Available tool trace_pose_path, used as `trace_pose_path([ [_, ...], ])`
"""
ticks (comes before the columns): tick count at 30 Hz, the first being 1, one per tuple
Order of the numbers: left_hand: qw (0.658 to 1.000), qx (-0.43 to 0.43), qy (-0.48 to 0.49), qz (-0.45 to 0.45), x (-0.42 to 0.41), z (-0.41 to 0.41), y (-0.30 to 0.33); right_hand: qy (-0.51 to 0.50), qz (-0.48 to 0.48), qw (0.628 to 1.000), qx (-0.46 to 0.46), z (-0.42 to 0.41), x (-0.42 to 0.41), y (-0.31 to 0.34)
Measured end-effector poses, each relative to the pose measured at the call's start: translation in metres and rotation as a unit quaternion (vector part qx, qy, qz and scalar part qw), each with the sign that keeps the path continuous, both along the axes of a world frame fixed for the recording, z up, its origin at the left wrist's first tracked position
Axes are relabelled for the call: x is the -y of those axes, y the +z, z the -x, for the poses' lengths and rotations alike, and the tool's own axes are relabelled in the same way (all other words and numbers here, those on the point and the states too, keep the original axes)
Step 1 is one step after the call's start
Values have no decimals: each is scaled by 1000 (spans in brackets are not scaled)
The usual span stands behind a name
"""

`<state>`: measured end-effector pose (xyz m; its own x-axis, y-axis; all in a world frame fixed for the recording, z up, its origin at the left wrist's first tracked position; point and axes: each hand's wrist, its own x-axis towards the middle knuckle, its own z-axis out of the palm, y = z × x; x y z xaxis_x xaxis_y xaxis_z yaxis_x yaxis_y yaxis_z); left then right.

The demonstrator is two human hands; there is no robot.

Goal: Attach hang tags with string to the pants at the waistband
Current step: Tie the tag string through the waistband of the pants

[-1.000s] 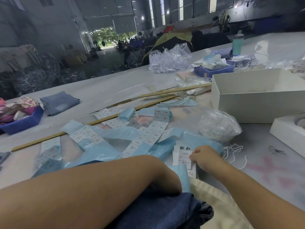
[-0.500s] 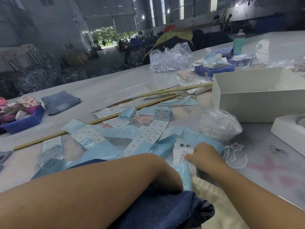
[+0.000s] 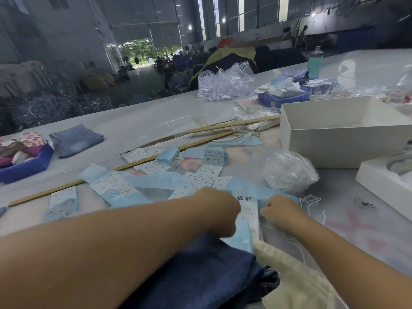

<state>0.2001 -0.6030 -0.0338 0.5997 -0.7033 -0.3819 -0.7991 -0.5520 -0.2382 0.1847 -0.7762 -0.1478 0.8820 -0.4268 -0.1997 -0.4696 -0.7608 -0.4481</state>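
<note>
1. While both fists sit knuckles-up on the table, the left hand (image 3: 219,210) and the right hand (image 3: 279,210) lie either side of a white hang tag (image 3: 249,214) printed with dark characters, each curled at one of its edges; whether the fingers actually pinch it I cannot tell.
2. Dark blue denim pants (image 3: 207,273) lie heaped under the left forearm, nearest the person, with a cream cloth (image 3: 296,284) just beside them.
3. White string (image 3: 311,200) lies loose near the right hand, by a crumpled clear plastic bag (image 3: 289,172).
4. Strips of pale blue backing paper (image 3: 160,179) carrying small printed labels (image 3: 207,175) spread beyond the hands.
5. Farther out lie a long wooden ruler (image 3: 138,162), an open white box (image 3: 338,132) and folded light denim (image 3: 75,139).
</note>
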Motion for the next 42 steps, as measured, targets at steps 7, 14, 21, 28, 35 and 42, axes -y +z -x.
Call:
trace_pose_path([
  [7, 993, 60, 84, 48, 48, -22, -35, 40, 90, 995, -4, 25, 20, -10],
  [14, 969, -47, 237, 54, 45, -25, -81, 72, 107, 991, 29, 24, 11, -21],
  [21, 983, 72, 153, 65, 49, -18, -76, 170, 224, 960, -6, 24, -7, -19],
  [28, 982, 73, 150, 90, 48, -20, -71, 58, 97, 987, 112, 37, -2, -9],
  [35, 981, 10, 147, 126, 49, -21, -71, -27, -119, 955, 272, 39, 2, 6],
  [42, 968, -47, 191, 153, 51, -29, -63, -45, -214, 923, 315, 43, 2, 13],
])
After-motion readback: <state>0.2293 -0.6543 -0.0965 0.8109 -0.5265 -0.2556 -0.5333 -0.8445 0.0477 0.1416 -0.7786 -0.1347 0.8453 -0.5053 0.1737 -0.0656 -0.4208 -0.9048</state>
